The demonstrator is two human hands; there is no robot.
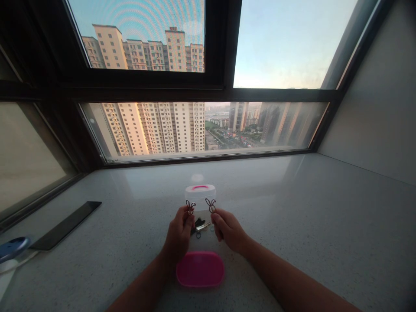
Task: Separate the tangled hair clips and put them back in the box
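My left hand (179, 229) is closed on a small dark rabbit-shaped clip (190, 208), its looped ears pointing up. Between the thumb and fingers of my right hand (228, 226) is a matching rabbit-shaped clip (211, 206), held upright at about the same height. The two clips are a short gap apart. On the counter between and below my hands lie small items: a silvery metal piece (203, 227), a black piece (196, 224) partly behind my left fingers, and a small dark ring (198, 235). A shallow pink oval tray or lid (200, 269) lies nearest me.
Behind my hands stands a translucent box (200, 190) with a pink handle. To the left are a flat dark slab (68, 226) and a blue-and-white object (13, 250) with a cable. The speckled counter (292, 216) meets a window at the back and a wall (373, 108) at the right.
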